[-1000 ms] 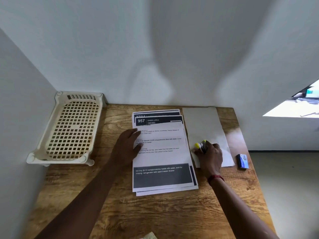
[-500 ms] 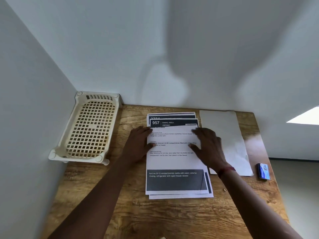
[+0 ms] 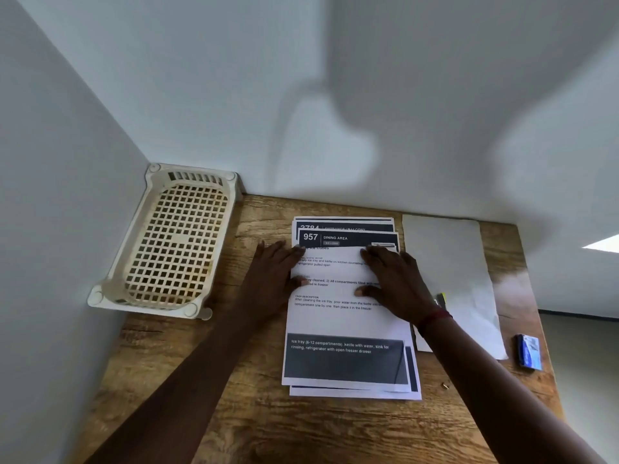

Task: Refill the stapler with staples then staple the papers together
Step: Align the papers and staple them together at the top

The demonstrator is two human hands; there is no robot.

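View from above of a wooden desk (image 3: 268,423) pushed into a corner of pale walls. A loose stack of printed papers (image 3: 345,323) lies in the middle of the desk, its sheets slightly offset so that the dark header bands of the lower pages show at the far end. The top sheet carries lines of small text and a dark block near its close edge.

Both of the person's hands lie flat on the stack. The left hand (image 3: 274,272) rests at the left edge of the top sheet, fingers (image 3: 284,249) straight and spread, gripping nothing. The right hand (image 3: 392,279) presses on the right part of the sheet, fingers (image 3: 378,254) also straight and holding nothing. A red thread band (image 3: 435,318) circles the right wrist.

Just beside the stack on the right lies a blank white sheet (image 3: 449,256). On it, mostly hidden behind the right wrist, a sliver of the yellow and black stapler (image 3: 442,299) shows. Near the desk's right edge sits a small blue box (image 3: 529,351). A tiny metal bit (image 3: 444,385) lies on the wood near the stack's close right corner. A cream plastic lattice basket (image 3: 140,304) stands in the far left corner, against the walls.
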